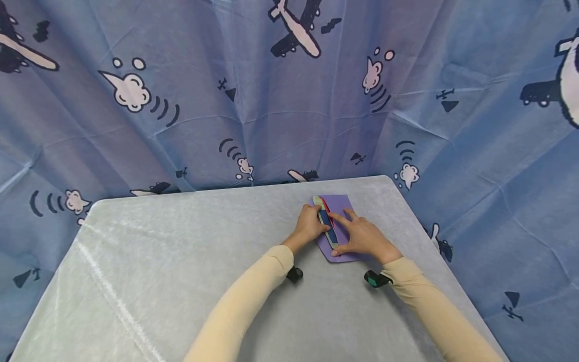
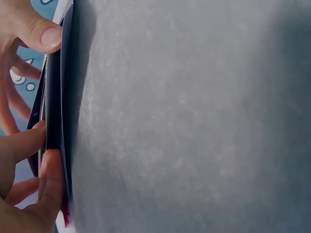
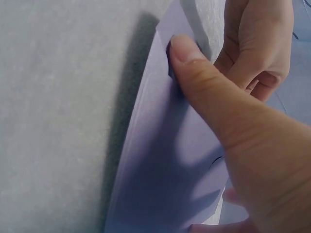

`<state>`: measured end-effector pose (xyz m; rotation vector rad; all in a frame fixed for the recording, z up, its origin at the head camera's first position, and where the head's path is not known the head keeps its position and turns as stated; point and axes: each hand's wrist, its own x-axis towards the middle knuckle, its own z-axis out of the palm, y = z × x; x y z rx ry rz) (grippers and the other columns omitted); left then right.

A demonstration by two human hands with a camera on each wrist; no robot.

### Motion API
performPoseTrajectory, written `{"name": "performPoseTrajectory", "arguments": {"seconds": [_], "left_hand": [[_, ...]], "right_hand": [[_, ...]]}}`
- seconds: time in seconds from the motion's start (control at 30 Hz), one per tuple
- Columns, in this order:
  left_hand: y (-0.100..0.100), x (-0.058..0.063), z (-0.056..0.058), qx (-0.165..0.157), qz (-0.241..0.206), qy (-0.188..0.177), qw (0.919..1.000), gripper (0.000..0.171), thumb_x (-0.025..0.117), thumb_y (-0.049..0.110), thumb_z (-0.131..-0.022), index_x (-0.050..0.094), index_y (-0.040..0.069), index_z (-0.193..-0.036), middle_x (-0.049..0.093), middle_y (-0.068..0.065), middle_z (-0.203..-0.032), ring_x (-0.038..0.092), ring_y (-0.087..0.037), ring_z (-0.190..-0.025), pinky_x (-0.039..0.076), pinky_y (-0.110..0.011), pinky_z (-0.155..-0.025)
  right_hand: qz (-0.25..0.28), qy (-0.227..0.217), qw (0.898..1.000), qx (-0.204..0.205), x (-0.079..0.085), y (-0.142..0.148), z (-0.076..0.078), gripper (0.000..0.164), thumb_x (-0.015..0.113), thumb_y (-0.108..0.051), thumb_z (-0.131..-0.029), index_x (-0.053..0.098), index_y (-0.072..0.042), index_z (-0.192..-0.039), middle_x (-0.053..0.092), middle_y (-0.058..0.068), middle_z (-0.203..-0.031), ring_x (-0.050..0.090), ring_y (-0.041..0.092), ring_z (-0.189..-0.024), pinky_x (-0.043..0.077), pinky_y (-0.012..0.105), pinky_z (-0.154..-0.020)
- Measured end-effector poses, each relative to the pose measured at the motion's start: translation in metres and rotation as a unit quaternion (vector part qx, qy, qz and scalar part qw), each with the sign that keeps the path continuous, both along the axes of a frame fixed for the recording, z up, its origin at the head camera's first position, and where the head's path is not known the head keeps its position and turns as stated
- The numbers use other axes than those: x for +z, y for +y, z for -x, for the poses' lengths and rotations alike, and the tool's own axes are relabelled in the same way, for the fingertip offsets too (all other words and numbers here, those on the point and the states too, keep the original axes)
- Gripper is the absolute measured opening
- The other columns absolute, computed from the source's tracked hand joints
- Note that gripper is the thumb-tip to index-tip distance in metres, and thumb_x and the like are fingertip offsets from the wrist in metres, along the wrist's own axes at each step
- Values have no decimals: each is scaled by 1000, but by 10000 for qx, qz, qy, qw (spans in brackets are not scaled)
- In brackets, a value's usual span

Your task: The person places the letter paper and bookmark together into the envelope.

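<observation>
A flat purple card (image 1: 340,202) lies on the table with its far end tilted left. Along its left side runs a narrow strip (image 1: 327,227) in dark blue, pale green and red. My left hand (image 1: 309,223) pinches this strip between thumb and fingers; the left wrist view shows thin dark layers (image 2: 54,104) at its fingertips. My right hand (image 1: 363,235) lies over the card's right part with fingers spread. Its thumb (image 3: 192,60) presses near the strip's lower end, and its index fingertip reaches the strip higher up.
A pale cloth-covered table (image 1: 181,251) extends far to the left. Its right edge runs close beyond the right forearm. Behind it hangs a blue curtain (image 1: 181,136) printed with airplanes and clouds. Dark wrist cameras sit under both cuffs.
</observation>
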<state>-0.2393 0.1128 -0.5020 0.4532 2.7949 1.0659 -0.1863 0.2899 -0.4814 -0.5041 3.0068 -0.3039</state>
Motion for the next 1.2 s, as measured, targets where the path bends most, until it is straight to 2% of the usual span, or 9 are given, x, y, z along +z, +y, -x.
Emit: {"name": "performPoseTrajectory", "arguments": {"seconds": [0.13,0.47,0.9,1.2], "left_hand": [[1,-1,0,47,-38,-5,10000,69,85,25,-78,57,3,-137,59,-19,-127,60,-27,-112,51,-37,-99],[1,-5,3,-126,-19,224,9997,66,85,22,-78,59,3,-136,63,-16,-122,60,-25,-110,51,-36,-96],[-3,-7,9,-359,-201,73,9991,65,83,20,-79,59,4,-136,60,-17,-127,59,-25,-113,49,-35,-100],[-3,-10,11,-337,-281,58,9990,66,84,19,-78,58,4,-137,59,-16,-127,59,-24,-110,49,-34,-99]], "right_hand": [[-17,9,10000,-18,0,-1,1,113,82,-71,-57,38,-28,-152,36,34,-152,58,59,-110,52,64,-80],[-59,1,10000,-13,0,-3,1,113,82,-70,-57,39,-27,-152,36,33,-152,58,60,-108,52,64,-78],[-134,-24,9999,-28,0,-3,1,113,82,-71,-58,38,-28,-153,36,33,-152,59,58,-108,52,64,-79],[-148,14,9999,-23,0,-3,1,113,81,-72,-57,38,-29,-153,36,31,-152,60,55,-108,53,63,-79]]}}
